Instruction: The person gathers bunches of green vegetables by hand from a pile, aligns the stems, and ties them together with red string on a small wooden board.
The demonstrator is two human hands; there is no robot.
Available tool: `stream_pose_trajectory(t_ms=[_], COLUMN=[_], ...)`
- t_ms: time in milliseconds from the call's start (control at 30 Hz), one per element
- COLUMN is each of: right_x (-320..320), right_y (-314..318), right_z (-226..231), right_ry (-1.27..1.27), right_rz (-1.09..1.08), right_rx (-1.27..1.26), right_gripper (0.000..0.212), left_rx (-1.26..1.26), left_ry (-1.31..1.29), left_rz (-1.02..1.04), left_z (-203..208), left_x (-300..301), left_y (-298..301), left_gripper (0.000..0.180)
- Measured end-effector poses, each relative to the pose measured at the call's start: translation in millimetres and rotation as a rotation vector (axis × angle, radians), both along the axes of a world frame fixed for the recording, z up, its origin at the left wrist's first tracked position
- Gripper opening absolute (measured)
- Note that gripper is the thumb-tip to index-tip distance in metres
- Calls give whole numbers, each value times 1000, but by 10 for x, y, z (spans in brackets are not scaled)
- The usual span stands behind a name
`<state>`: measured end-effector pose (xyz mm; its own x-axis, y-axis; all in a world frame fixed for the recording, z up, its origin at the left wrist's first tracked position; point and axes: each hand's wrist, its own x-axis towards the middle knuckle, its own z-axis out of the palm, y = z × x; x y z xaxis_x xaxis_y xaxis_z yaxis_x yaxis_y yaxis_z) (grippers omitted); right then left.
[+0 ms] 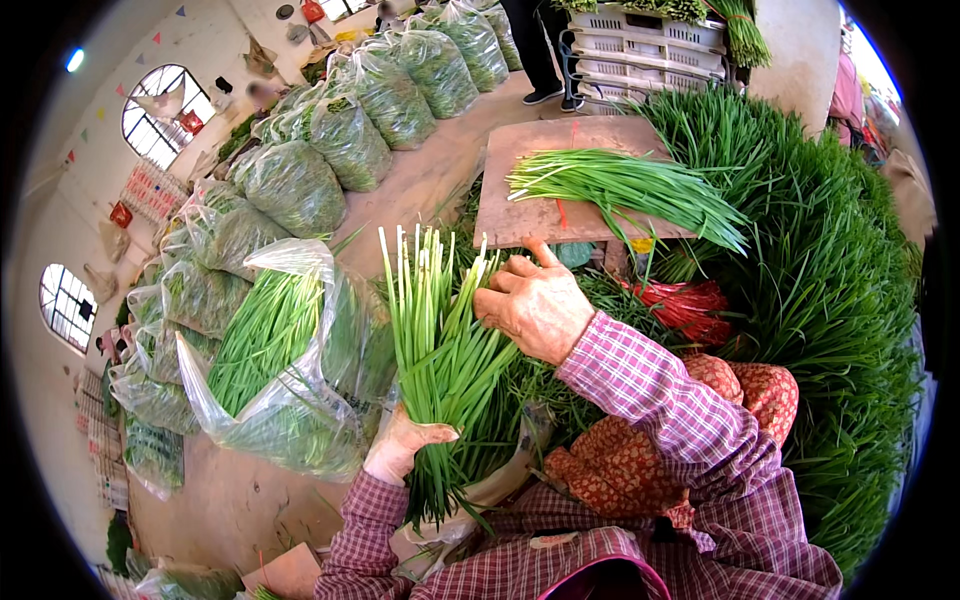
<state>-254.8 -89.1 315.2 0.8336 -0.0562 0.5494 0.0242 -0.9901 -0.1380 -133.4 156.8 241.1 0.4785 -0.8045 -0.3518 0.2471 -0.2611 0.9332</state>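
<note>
My left hand point(402, 442) is wrapped round a thick bunch of garlic chives point(440, 360), its thumb across the leaves. The pale cut ends point up and the green tips hang down by my wrist. At the upper right side of the bunch, my right hand point(537, 307) has its fingers bent against the stalks, with one finger raised toward the board. Its grip on the stalks is partly hidden. Beyond it, a loose pile of garlic chives point(620, 188) lies on a wooden board point(500, 215).
An open plastic bag point(300, 395) of chives stands left of the bunch. Several filled bags point(290, 190) line the floor behind it. Red ties point(685, 308) hang below the board. A large heap of chives point(800, 300) rises at right; stacked crates point(645, 55) and a person's legs point(535, 45) are behind.
</note>
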Motion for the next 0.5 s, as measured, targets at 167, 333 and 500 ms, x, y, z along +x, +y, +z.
stream_pose_trajectory(t_ms=[167, 333, 500], right_x=[32, -8, -285], right_y=[-92, -326, -881], right_z=[-77, -62, -47], right_ry=[-175, -201, -311], right_rz=[-97, -227, -450], right_rx=[53, 72, 11], right_gripper=[12, 10, 6], left_rx=[-34, 2, -32], left_ry=[20, 100, 46], left_rz=[-16, -60, 23], left_z=[54, -4, -83], left_x=[-43, 45, 65], left_y=[4, 75, 262], left_gripper=[65, 64, 64])
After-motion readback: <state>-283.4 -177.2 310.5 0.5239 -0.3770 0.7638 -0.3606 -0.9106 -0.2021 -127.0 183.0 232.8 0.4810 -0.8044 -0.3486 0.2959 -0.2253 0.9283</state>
